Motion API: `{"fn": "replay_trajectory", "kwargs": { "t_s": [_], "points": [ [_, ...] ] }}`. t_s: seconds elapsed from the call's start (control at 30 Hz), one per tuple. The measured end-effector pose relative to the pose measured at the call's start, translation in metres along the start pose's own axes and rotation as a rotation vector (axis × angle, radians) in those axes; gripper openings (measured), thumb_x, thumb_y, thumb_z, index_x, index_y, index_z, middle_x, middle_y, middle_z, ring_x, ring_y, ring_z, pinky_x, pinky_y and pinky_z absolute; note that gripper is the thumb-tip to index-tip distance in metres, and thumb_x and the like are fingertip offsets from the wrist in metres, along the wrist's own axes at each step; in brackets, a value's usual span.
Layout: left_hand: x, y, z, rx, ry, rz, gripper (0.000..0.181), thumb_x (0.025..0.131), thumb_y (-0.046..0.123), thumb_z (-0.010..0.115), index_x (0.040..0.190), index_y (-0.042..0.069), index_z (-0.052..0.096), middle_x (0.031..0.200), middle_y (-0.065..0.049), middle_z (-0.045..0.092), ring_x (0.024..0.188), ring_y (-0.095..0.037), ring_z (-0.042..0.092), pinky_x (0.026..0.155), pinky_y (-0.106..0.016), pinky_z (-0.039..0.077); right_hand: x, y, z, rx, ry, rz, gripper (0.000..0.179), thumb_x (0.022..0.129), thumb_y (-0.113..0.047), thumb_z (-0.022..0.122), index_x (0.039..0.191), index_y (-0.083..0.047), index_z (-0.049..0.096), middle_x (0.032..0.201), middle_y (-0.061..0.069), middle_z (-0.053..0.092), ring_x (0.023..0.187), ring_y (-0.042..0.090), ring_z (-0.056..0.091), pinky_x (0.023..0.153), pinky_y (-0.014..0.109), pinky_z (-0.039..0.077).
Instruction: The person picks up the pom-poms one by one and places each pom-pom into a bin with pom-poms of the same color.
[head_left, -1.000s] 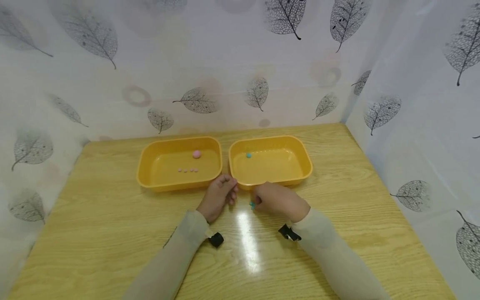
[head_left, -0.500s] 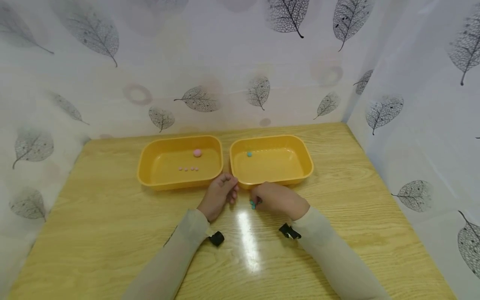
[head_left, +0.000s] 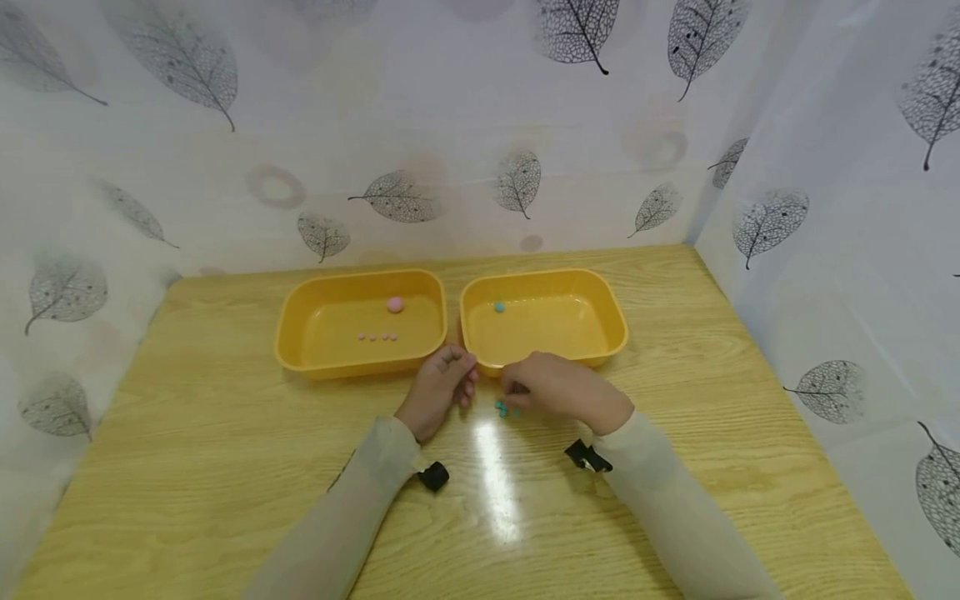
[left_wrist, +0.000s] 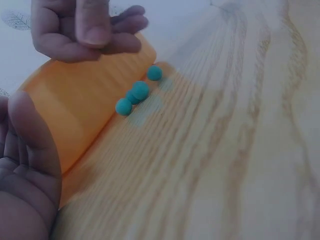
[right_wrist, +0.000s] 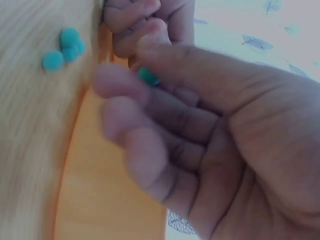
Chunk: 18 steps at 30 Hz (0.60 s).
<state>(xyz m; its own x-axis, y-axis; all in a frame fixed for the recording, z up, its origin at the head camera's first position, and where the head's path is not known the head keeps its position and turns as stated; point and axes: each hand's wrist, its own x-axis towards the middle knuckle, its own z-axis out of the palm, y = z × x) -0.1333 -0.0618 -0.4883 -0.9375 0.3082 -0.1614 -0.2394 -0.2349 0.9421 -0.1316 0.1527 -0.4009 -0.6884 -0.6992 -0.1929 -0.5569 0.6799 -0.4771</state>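
In the head view my right hand (head_left: 558, 385) is in front of the right yellow tray (head_left: 618, 346). In the right wrist view a green ball (right_wrist: 148, 76) shows between its thumb and curled fingers, partly covered. Several small green balls (left_wrist: 141, 90) lie grouped on the table by the tray's near wall. My left hand (head_left: 437, 392) rests loosely curled at the tray's near left corner, and I see nothing held in it. Whether its fingertips touch the tray I cannot tell.
Inside the right tray sits one blue-green ball (head_left: 499, 307). A left yellow tray (head_left: 288, 360) stands beside it, holding a larger pink ball (head_left: 395, 305) and a row of small pink balls (head_left: 372, 337). Leaf-printed sheeting (head_left: 442, 108) closes off the table's back and right.
My right hand has lifted slightly away from the green balls, leaving more of them visible below it. The left hand stays where it was.
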Motion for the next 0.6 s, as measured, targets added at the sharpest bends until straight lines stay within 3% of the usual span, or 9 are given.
{"fn": "replay_trajectory", "kwargs": {
  "t_s": [0.17, 0.43, 0.6],
  "points": [
    [0.000, 0.000, 0.000, 0.013, 0.006, 0.002, 0.016, 0.108, 0.020, 0.057, 0.098, 0.008, 0.055, 0.088, -0.006, 0.061, 0.067, -0.013, 0.056, 0.056, -0.023, 0.049, -0.004, 0.003, -0.009, -0.045, 0.141, -0.058, 0.012, 0.098, -0.020, 0.074, 0.088, -0.017, 0.069, 0.072, -0.012, 0.059, 0.062, 0.003, 0.047, 0.060, 0.022, 0.045],
    [-0.001, -0.001, 0.001, -0.002, 0.018, 0.002, 0.015, 0.108, 0.018, 0.057, 0.096, 0.009, 0.055, 0.086, -0.004, 0.062, 0.066, -0.012, 0.057, 0.056, -0.023, 0.049, -0.006, 0.012, -0.015, -0.180, 0.536, -0.142, 0.006, 0.095, -0.017, 0.076, 0.093, -0.013, 0.072, 0.082, -0.005, 0.066, 0.071, 0.009, 0.060, 0.065, 0.025, 0.052],
    [0.000, 0.000, 0.001, -0.029, 0.022, -0.010, 0.014, 0.108, 0.017, 0.056, 0.096, 0.009, 0.055, 0.087, -0.005, 0.062, 0.066, -0.012, 0.058, 0.056, -0.024, 0.050, -0.005, 0.017, -0.018, -0.202, 0.651, -0.097, 0.012, 0.094, -0.010, 0.074, 0.105, -0.007, 0.071, 0.097, 0.003, 0.071, 0.084, 0.019, 0.067, 0.072, 0.031, 0.057]
  ]
}}
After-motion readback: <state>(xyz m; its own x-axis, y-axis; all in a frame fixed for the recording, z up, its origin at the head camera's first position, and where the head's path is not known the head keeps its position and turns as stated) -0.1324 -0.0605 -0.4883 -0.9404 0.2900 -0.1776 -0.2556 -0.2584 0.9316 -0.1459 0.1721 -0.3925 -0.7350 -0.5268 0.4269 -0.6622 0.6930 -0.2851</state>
